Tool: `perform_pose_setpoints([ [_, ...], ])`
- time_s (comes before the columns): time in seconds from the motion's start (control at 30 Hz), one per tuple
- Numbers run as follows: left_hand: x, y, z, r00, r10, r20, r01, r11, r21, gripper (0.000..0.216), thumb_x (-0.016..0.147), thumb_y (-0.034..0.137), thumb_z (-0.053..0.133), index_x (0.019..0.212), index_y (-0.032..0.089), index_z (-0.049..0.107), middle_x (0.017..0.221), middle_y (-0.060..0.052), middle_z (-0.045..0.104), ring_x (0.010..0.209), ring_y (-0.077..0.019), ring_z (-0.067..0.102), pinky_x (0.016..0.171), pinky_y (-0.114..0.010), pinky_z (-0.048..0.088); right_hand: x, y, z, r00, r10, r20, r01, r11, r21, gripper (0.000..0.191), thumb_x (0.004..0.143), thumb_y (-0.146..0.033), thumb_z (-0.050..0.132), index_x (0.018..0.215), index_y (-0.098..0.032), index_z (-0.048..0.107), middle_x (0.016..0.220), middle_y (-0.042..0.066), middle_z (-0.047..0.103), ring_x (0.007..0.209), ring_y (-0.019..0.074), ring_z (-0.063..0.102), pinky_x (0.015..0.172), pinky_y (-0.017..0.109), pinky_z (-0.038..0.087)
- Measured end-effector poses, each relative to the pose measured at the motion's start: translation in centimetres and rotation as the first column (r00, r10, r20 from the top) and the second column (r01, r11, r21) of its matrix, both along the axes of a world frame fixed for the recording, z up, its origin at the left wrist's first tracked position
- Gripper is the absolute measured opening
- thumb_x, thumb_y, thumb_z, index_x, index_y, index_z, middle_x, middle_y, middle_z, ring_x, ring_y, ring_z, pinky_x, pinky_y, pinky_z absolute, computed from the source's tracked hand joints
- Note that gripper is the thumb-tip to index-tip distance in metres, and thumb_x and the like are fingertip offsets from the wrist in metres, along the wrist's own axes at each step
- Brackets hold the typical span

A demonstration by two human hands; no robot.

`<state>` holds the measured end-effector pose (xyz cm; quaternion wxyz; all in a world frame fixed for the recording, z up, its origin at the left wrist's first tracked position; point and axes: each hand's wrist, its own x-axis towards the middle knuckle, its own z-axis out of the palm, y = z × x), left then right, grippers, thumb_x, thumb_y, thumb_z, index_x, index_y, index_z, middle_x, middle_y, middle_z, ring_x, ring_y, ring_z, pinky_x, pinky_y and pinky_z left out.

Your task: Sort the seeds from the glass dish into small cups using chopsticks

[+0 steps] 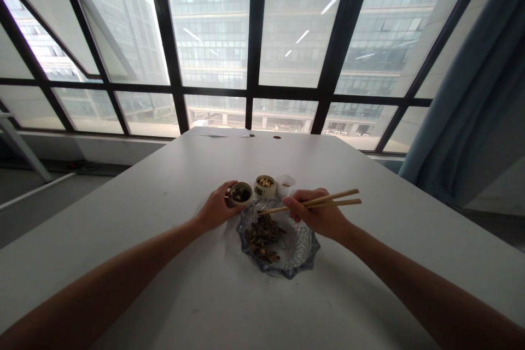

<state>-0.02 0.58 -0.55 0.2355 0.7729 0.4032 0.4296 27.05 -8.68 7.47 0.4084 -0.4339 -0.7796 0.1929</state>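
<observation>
My left hand [216, 209] is wrapped round a small beige cup [241, 193] with dark seeds in it, at the far left rim of a glass dish [301, 260]. My right hand [320, 213] grips a pair of wooden chopsticks [328, 200], held level over the dish with their tips pointing left toward the cup. A pile of dark sunflower seeds [262, 238] lies in the left half of the dish. Behind it stand a second beige cup [264, 186] with pale nuts and a small clear cup [286, 182].
Everything sits on a white table [164, 262] that runs to a wall of dark-framed windows. A sheet of paper [221, 132] lies at the table's far edge. A blue-grey curtain [476, 93] hangs at the right.
</observation>
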Motion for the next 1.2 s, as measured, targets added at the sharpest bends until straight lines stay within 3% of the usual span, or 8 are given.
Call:
perform_pose_setpoints([
  [0.27,-0.01,-0.1,0.26,1.0,-0.002,-0.008,0.002,1.0,0.007,0.069,0.071,0.04,0.077,0.13,0.015,0.052,0.113,-0.013,0.07,0.091,-0.0244,0.07,0.08,-0.038,0.06,-0.26,-0.46,0.32,0.998,0.06,0.014,-0.06,0.998,0.032,0.045,0.094,-0.045,0.057,0.06,-0.017,0.064,0.049,0.003,0.063,0.042,0.0117,0.058,0.043,0.02,0.045],
  [0.57,-0.08,0.08,-0.09,1.0,-0.008,0.004,0.008,1.0,0.006,0.069,0.071,0.039,0.078,0.131,0.016,0.052,0.112,-0.012,0.071,0.091,-0.0239,0.071,0.08,-0.037,0.06,0.12,-0.13,-0.03,0.999,0.042,0.009,-0.043,0.999,0.009,0.049,0.095,-0.051,0.054,0.061,-0.017,0.064,0.048,0.003,0.063,0.042,0.0125,0.059,0.041,0.02,0.045],
  [0.93,0.03,0.02,0.05,1.0,-0.002,0.006,0.002,1.0,0.001,0.069,0.071,0.038,0.077,0.131,0.015,0.052,0.113,-0.013,0.07,0.09,-0.023,0.07,0.08,-0.037,0.061,-0.42,-0.73,0.62,0.991,0.067,0.119,-0.075,0.995,0.064,0.051,0.094,-0.053,0.053,0.059,-0.018,0.059,0.047,0.002,0.056,0.043,0.011,0.048,0.043,0.022,0.037],
  [1.2,0.05,0.0,0.16,1.0,0.0,0.006,0.0,1.0,0.006,0.068,0.071,0.039,0.077,0.13,0.015,0.052,0.113,-0.012,0.07,0.092,-0.0238,0.07,0.08,-0.037,0.061,-0.3,-0.67,0.18,0.982,0.109,0.156,-0.118,0.992,0.048,0.051,0.097,-0.052,0.05,0.058,-0.018,0.055,0.05,0.002,0.058,0.043,0.0106,0.05,0.045,0.022,0.039],
])
